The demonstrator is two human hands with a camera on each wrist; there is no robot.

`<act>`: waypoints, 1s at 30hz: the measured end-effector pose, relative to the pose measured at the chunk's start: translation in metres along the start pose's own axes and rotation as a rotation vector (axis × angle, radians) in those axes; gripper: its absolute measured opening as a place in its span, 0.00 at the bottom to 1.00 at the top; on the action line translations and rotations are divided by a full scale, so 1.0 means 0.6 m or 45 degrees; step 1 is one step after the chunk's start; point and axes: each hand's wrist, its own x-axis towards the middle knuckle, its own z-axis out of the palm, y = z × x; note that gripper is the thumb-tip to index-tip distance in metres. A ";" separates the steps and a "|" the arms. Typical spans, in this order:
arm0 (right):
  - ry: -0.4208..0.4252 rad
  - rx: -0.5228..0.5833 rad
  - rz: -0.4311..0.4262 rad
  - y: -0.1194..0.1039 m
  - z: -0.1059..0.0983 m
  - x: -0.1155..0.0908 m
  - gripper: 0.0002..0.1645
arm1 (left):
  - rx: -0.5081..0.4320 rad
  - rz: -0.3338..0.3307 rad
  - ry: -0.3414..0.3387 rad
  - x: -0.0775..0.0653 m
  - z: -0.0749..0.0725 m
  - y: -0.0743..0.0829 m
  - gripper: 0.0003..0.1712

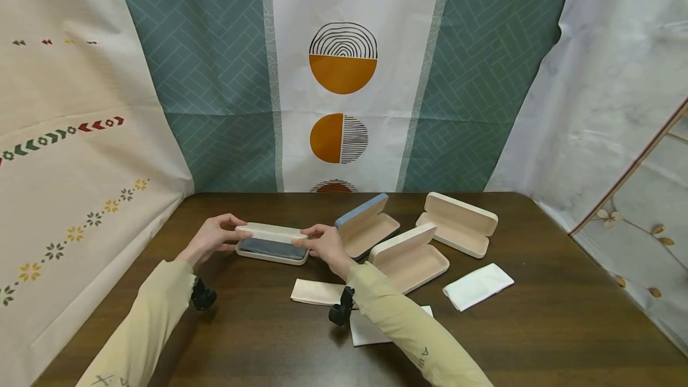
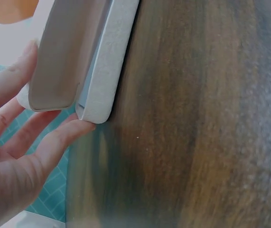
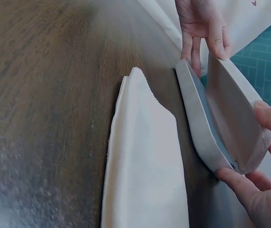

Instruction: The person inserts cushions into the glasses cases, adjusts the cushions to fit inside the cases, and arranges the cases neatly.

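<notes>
A light grey-white glasses case (image 1: 272, 232) stands partly open at the left of the table, its lid tilted up. Inside lies a folded dark blue-grey cloth (image 1: 271, 248). My left hand (image 1: 212, 236) grips the case's left end, thumb on the lid and a finger at the base's corner. At the opposite end my right hand (image 1: 326, 248) holds it likewise, thumb on the lid (image 3: 242, 90) and a finger low against the base. The right wrist view shows both hands on the one case.
Right of my hands stand open glasses cases: a blue one (image 1: 361, 212), a cream one (image 1: 414, 267) and another cream one (image 1: 461, 214) behind. Folded cloths lie nearer: a beige one (image 1: 317, 292), a white one (image 1: 368, 328) partly under my right sleeve, another white one (image 1: 477, 286).
</notes>
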 end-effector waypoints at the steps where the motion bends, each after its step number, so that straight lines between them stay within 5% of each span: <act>1: 0.001 -0.009 -0.004 0.000 0.000 0.000 0.15 | -0.002 -0.003 0.006 0.000 0.000 0.000 0.29; 12: -0.013 -0.080 -0.016 -0.003 -0.001 -0.003 0.15 | -0.037 -0.002 0.026 0.000 0.000 -0.008 0.30; 20: -0.015 -0.392 -0.089 -0.003 0.003 -0.006 0.08 | 0.153 0.059 0.069 -0.003 0.004 -0.012 0.26; 30: -0.007 -0.405 -0.068 -0.001 0.008 0.003 0.17 | 0.221 0.051 0.086 -0.004 0.000 -0.010 0.25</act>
